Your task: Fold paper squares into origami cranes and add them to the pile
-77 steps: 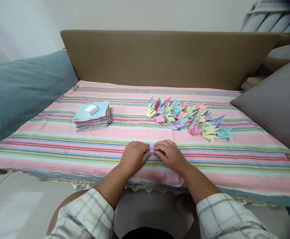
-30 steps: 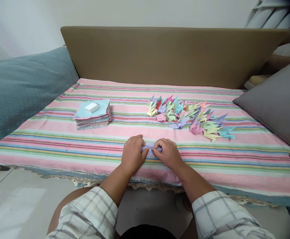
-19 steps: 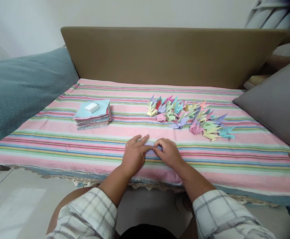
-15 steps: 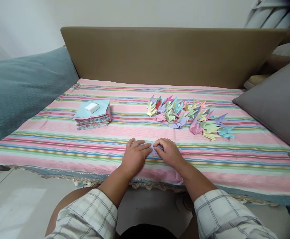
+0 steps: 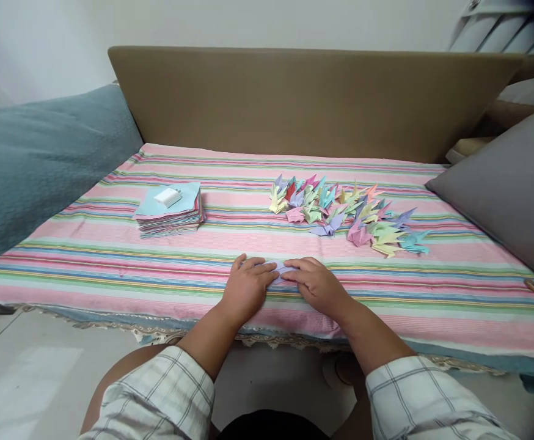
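Note:
A small piece of folded lavender paper (image 5: 280, 269) lies on the striped cloth, partly hidden under my fingers. My left hand (image 5: 248, 284) rests on its left part, fingers stretched out and lying flat. From the other side my right hand (image 5: 321, 286) touches the paper, its finger and thumb extended and apart with some paper showing between them. Beyond my right hand sits a group of folded paper cranes (image 5: 329, 208) in several pastel colours.
A stack of square paper (image 5: 170, 227) stands at the left with a white plug adapter (image 5: 168, 197) on top. The striped cloth (image 5: 88, 269) covers the seat. A brown backrest board (image 5: 294, 101), a blue cushion (image 5: 51, 162) and a grey pillow (image 5: 505, 183) border it.
My right hand has gone from a pinch at the paper to lying flatter, its fingers stretched over the paper. My left hand has stayed nearly still.

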`<state>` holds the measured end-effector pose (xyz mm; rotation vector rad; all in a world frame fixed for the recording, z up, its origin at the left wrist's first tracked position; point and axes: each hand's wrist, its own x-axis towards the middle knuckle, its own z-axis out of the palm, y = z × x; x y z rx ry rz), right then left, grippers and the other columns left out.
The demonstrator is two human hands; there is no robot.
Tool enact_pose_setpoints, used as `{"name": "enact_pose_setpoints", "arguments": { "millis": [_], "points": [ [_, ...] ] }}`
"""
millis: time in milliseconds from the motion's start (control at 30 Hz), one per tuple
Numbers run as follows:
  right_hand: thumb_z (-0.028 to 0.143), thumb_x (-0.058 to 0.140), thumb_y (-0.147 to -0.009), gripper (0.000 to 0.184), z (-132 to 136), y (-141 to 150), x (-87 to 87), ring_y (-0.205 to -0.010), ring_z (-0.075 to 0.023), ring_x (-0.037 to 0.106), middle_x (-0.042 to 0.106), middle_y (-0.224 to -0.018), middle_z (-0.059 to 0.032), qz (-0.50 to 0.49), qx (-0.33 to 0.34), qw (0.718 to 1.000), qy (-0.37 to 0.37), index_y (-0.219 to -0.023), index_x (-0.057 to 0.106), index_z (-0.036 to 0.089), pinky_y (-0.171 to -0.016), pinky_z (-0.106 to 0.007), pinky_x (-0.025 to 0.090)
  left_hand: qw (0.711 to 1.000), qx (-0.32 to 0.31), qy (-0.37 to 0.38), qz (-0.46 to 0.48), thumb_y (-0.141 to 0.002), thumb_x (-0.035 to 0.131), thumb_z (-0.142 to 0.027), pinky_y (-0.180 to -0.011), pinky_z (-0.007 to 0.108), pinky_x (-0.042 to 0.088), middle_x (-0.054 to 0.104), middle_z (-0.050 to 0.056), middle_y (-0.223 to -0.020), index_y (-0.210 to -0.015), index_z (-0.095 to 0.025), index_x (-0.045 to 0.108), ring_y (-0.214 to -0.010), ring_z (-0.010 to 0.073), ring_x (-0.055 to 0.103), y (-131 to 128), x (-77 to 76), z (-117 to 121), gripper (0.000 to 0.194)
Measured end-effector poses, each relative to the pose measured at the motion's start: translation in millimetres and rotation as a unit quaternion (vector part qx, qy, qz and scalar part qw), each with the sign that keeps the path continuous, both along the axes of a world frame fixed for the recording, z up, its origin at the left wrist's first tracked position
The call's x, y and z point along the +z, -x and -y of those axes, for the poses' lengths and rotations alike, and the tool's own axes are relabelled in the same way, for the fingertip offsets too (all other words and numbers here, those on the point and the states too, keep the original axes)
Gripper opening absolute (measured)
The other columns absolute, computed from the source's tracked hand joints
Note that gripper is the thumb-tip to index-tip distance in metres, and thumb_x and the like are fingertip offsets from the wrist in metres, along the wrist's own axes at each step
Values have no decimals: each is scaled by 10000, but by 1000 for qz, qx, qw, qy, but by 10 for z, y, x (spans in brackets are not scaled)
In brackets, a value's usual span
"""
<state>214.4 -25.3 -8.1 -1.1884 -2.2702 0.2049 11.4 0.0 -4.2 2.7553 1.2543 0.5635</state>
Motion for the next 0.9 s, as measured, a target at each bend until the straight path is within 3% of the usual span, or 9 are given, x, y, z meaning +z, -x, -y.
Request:
{"name": "enact_pose_setpoints", "arguments": {
  "millis": [167,533,800,900],
  "points": [
    [25,465,-766,403,2,2,-11,-999,-220,522,618,-1148,-78,43,-34,998,-11,-999,704,251,-878,-401,462,1000,2,10,-1,-838,516,-171,-1004,517,296,654,-17,-1159,-1009,-332,677,-1096,234,547,-3,9,-1,285],
    [20,438,-760,322,7,-2,30,-986,-231,532,642,-1065,-89,8,-101,993,-56,-789,708,192,-849,-399,477,1000,-1,10,-7,-847,507,-170,-1014,538,281,638,-17,-1186,-1034,-337,663,-1111,237,541,13,-5,10,295],
    [33,451,-749,303,47,-1,73,-1049,-241,519,635,-1129,-88,9,-83,995,-53,-779,703,198,-898,-419,445,1000,-5,7,2,-825,510,-140,-1017,575,264,631,-3,-1200,-1046,-338,656,-1125,253,535,16,34,55,330],
    [61,437,-777,337,55,58,67,-1076,-220,525,631,-1164,-62,6,-53,998,-41,-960,679,208,-927,-415,418,1000,-3,10,8,-820,510,-139,-1024,577,257,628,-1,-1204,-1068,-354,646,-1131,251,529,11,38,62,355]
  ]
}}
